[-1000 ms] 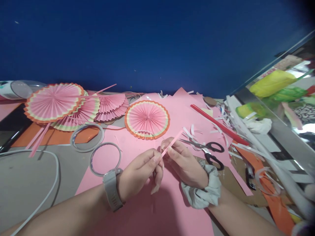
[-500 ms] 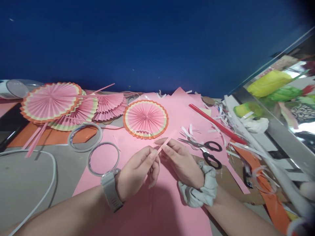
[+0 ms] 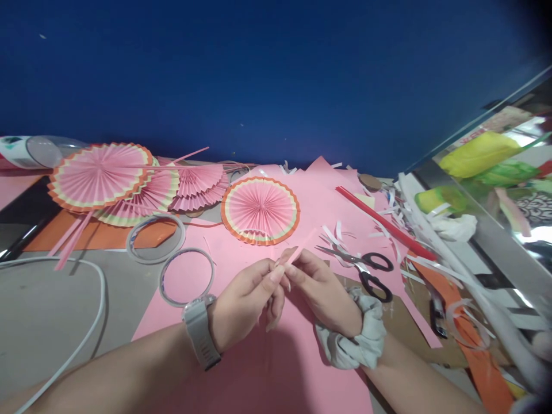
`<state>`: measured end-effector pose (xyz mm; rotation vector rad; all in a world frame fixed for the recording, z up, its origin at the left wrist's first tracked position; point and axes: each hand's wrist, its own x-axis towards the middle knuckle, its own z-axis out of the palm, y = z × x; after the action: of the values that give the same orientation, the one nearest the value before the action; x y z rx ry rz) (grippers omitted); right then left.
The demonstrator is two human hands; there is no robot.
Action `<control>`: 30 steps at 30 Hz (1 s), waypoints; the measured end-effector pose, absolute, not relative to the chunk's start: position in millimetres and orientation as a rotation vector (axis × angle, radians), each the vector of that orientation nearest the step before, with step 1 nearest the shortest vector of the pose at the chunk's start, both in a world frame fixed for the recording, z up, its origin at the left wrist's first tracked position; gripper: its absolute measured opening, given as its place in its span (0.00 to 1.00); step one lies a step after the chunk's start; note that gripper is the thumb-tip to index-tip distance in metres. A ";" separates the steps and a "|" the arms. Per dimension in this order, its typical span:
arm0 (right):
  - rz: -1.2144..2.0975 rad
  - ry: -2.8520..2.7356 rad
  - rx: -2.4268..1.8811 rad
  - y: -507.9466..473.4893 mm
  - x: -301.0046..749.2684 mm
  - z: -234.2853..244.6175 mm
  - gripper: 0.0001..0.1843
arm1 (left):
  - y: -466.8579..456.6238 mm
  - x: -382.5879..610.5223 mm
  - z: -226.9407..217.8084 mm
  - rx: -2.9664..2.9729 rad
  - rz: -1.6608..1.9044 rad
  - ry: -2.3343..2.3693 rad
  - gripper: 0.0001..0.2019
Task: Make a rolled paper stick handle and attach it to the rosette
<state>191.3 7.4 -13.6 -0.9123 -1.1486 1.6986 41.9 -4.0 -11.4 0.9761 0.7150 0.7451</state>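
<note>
My left hand [image 3: 245, 299], with a grey watch on the wrist, pinches the near end of a narrow pink paper strip [image 3: 302, 246]. My right hand [image 3: 321, 290], a grey scrunchie at its wrist, pinches the same strip right beside it. The strip points up and to the right from my fingertips. Both hands hover over a large pink paper sheet [image 3: 259, 368]. A round pleated pink fan [image 3: 260, 210] with orange and yellow rim lies just beyond my fingers.
Black-handled scissors [image 3: 366, 270] lie right of my right hand among white paper scraps. Two tape rings [image 3: 186, 276] sit to the left, more pleated fans [image 3: 101, 175] at the far left, a red strip [image 3: 383, 221] and orange paper on the right, a white cable near left.
My fingertips have closed nearer together on the strip; less of it sticks out past my right hand than a second ago. The view shifted slightly.
</note>
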 end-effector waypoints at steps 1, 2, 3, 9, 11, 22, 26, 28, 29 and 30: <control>1.731 -1.119 -0.879 7.1 191.5 -14.2 0.04 | -3.7 41.6 -11.3 0.981 0.734 0.694 0.13; 1.765 -1.084 -0.838 6.9 191.6 -15.0 0.04 | -3.5 41.3 -11.0 0.985 0.721 0.672 0.13; 1.794 -1.047 -0.801 6.7 191.8 -15.8 0.03 | -3.4 41.0 -10.8 0.988 0.708 0.656 0.13; 1.826 -0.898 -0.788 7.2 192.5 -18.6 0.03 | -3.2 40.4 -8.8 1.017 0.676 0.687 0.13; 1.828 -0.867 -0.797 7.4 193.0 -19.0 0.03 | -2.9 40.5 -8.4 1.023 0.676 0.680 0.13; 1.733 -0.820 -0.821 8.9 192.9 -15.4 0.07 | 2.0 37.5 -13.3 0.883 0.637 0.552 0.13; 1.657 -0.801 -0.875 9.2 190.8 -14.0 0.10 | 3.3 37.9 -13.8 0.899 0.638 0.565 0.13; 1.629 -0.791 -0.886 10.1 190.7 -13.7 0.12 | 3.1 38.4 -14.1 0.909 0.649 0.571 0.13; 1.615 -0.787 -0.887 10.6 190.9 -13.6 0.13 | 2.7 38.7 -14.2 0.913 0.652 0.576 0.12; 1.601 -0.779 -0.888 11.0 191.3 -13.4 0.13 | 2.3 38.9 -14.3 0.913 0.654 0.579 0.12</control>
<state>191.3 11.0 -13.4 -0.8885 -0.7786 1.6007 38.9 2.3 -14.3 0.9135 0.5791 0.6544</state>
